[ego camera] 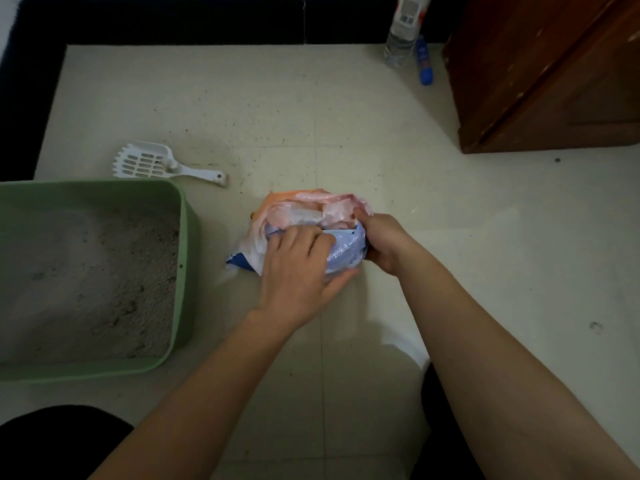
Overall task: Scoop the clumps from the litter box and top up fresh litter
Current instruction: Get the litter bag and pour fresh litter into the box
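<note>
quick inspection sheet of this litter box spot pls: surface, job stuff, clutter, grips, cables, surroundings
surface: pale tiled floor, dotted with dark specks
job's things: green litter box at left holding grey litter; white scoop lying on the floor beyond it; crumpled plastic bag on the floor at centre
clutter: clear bottle and a small blue object beside the cabinet
grips: left hand and right hand both hold the bag
cables: nothing seen
surroundings: brown wooden cabinet at upper right; dark border along the floor's far edge

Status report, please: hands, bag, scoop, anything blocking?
On the floor, left hand and right hand grip the bag. The scoop lies free near litter box. Nothing in the way.
</note>
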`<move>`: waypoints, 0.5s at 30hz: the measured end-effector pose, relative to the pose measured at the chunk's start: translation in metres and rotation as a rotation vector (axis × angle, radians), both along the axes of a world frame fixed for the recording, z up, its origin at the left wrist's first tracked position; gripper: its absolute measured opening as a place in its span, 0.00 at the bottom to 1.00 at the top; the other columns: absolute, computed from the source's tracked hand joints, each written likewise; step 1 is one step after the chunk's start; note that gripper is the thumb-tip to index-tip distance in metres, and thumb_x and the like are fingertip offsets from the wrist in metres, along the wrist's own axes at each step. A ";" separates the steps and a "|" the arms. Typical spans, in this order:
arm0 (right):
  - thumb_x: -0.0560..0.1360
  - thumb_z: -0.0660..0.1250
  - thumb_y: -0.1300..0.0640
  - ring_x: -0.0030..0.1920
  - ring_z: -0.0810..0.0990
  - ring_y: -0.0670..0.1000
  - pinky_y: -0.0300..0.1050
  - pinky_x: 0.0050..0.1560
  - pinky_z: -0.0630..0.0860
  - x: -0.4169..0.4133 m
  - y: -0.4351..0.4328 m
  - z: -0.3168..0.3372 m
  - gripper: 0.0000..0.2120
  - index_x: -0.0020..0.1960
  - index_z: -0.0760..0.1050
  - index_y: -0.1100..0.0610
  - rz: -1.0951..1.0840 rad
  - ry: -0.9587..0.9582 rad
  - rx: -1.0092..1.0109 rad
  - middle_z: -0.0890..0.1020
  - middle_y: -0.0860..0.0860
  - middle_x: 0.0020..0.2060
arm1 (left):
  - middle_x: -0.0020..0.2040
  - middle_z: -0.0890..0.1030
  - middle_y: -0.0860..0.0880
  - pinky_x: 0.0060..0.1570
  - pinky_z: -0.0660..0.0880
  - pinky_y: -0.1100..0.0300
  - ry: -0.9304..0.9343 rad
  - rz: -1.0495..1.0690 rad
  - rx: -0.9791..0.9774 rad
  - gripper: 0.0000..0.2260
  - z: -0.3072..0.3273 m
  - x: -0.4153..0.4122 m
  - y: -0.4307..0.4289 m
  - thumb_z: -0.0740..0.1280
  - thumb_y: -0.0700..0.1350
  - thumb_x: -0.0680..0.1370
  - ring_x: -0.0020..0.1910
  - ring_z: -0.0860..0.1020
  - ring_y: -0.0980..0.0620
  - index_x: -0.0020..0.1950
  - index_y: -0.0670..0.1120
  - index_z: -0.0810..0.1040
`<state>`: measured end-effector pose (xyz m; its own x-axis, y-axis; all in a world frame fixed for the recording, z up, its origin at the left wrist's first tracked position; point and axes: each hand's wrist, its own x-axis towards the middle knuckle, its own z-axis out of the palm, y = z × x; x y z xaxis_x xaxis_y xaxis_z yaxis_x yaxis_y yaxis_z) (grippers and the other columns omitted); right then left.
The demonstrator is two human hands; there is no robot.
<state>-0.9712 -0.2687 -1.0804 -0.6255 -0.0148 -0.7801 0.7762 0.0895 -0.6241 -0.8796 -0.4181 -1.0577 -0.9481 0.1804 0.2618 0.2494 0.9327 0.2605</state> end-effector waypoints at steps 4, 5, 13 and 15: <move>0.78 0.63 0.47 0.49 0.82 0.47 0.44 0.46 0.78 -0.004 0.001 0.027 0.22 0.70 0.68 0.49 0.246 0.199 -0.026 0.80 0.48 0.55 | 0.44 0.82 0.50 0.52 0.63 0.52 -0.149 0.079 0.073 0.19 -0.010 0.000 -0.016 0.73 0.58 0.69 0.47 0.75 0.46 0.54 0.49 0.79; 0.76 0.65 0.43 0.53 0.81 0.47 0.44 0.50 0.78 -0.004 -0.001 0.030 0.26 0.71 0.67 0.48 0.320 0.282 0.029 0.79 0.46 0.58 | 0.42 0.82 0.51 0.51 0.62 0.52 -0.182 0.108 0.152 0.18 -0.009 -0.002 -0.016 0.74 0.56 0.69 0.46 0.75 0.46 0.54 0.49 0.79; 0.76 0.70 0.53 0.41 0.81 0.56 0.46 0.40 0.77 -0.006 -0.001 -0.017 0.11 0.42 0.79 0.61 0.003 0.092 0.130 0.84 0.58 0.42 | 0.35 0.80 0.52 0.50 0.62 0.53 -0.116 -0.248 0.031 0.11 -0.017 0.018 -0.007 0.65 0.50 0.75 0.40 0.75 0.46 0.38 0.47 0.82; 0.76 0.71 0.54 0.46 0.84 0.58 0.53 0.51 0.81 -0.008 0.000 -0.025 0.08 0.46 0.79 0.60 -0.029 0.017 0.071 0.85 0.60 0.48 | 0.38 0.82 0.50 0.51 0.64 0.52 -0.222 -0.286 -0.033 0.14 -0.009 0.019 -0.006 0.61 0.52 0.77 0.41 0.76 0.46 0.41 0.47 0.82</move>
